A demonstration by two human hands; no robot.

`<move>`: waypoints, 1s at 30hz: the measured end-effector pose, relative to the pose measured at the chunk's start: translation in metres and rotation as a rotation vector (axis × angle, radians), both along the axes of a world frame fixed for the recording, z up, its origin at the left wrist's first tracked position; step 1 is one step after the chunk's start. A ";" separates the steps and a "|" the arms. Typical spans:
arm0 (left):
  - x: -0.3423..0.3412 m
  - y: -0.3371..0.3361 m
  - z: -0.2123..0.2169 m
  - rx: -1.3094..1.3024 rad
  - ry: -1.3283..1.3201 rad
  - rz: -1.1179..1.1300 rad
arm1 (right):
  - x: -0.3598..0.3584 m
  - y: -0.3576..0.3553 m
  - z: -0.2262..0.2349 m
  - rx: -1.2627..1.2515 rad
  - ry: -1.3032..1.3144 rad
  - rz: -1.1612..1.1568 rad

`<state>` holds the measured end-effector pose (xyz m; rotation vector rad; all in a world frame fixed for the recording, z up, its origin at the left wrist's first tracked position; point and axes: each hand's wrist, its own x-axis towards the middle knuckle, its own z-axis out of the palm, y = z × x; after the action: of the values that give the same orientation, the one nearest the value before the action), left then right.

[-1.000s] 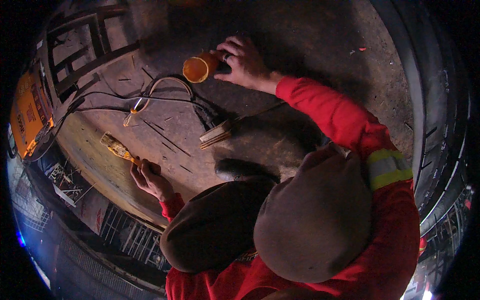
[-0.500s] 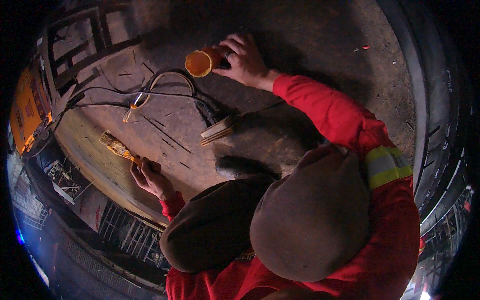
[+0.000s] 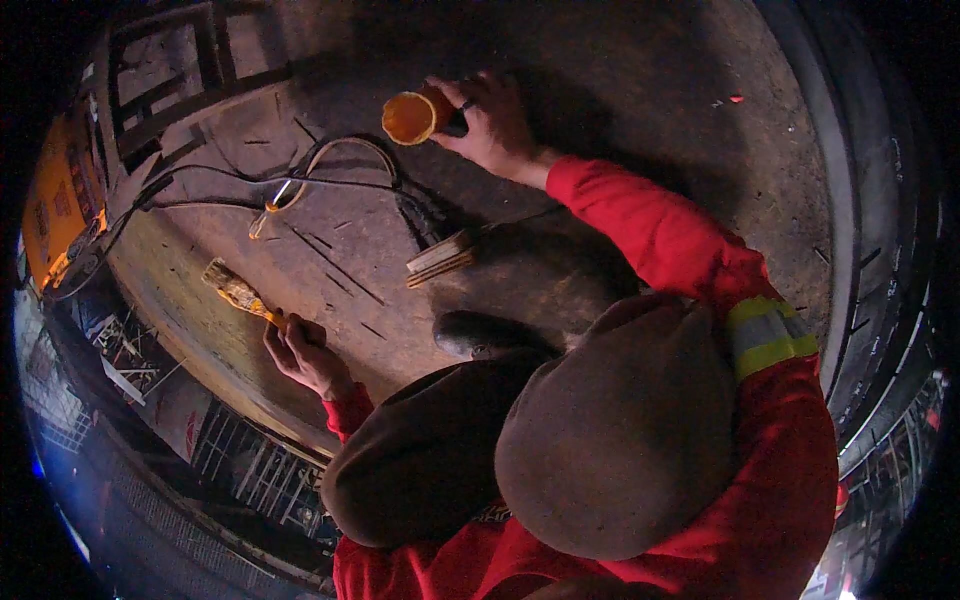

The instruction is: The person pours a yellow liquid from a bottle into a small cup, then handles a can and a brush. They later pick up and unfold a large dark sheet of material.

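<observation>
My left hand (image 3: 306, 357) is closed round the handle of a paintbrush (image 3: 240, 290). The brush has a yellow-orange handle and a worn, stained head that points up and left, away from my knees. Farther off, at the end of my stretched right arm, my right hand (image 3: 492, 122) grips an orange cup-like container (image 3: 408, 118) with a ragged rim. The container is tipped so its mouth faces me, and its inside looks orange and coated. Part of its side is hidden behind my fingers.
Dark cables (image 3: 215, 180) run from an orange machine (image 3: 62, 205) at the left across the brown floor, beside a pale looped cable (image 3: 350, 143). A small stack of wooden strips (image 3: 440, 260) lies near my shoe (image 3: 485, 332). A dark metal frame (image 3: 165, 80) stands far left.
The view has shifted slightly. My right hand has raised and turned the orange container a little, with a finger now over its rim. My left hand and the paintbrush look nearly unchanged.
</observation>
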<state>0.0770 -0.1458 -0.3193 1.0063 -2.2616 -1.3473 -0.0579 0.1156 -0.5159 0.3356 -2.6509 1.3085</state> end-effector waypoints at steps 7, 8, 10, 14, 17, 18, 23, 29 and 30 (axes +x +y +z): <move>0.006 -0.004 -0.001 0.004 -0.017 -0.016 | -0.004 0.009 0.004 -0.040 0.011 0.047; 0.008 -0.006 -0.001 0.002 -0.026 -0.017 | -0.005 0.008 0.002 -0.043 0.024 0.053; 0.011 -0.007 -0.001 0.010 -0.026 -0.019 | -0.008 0.010 -0.001 -0.039 -0.015 0.100; 0.010 -0.003 -0.001 0.012 -0.021 0.006 | -0.012 0.012 -0.002 -0.036 0.010 0.112; 0.010 -0.005 -0.002 0.020 -0.021 -0.037 | -0.016 0.010 -0.002 -0.023 0.061 0.094; 0.010 -0.006 -0.003 0.025 -0.017 -0.032 | -0.016 0.011 -0.002 -0.023 0.058 0.101; 0.012 -0.006 -0.002 0.050 -0.015 -0.006 | -0.016 0.012 0.005 -0.030 -0.043 0.143; 0.012 -0.008 -0.003 0.027 -0.006 -0.055 | -0.016 0.012 0.000 -0.052 0.001 0.180; 0.012 -0.007 -0.003 0.019 -0.008 -0.047 | -0.016 0.013 0.000 -0.058 -0.016 0.188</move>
<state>0.0890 -0.1533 -0.3219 0.9712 -2.2960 -1.3891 -0.0741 0.1286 -0.5159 0.5802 -2.6419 1.4442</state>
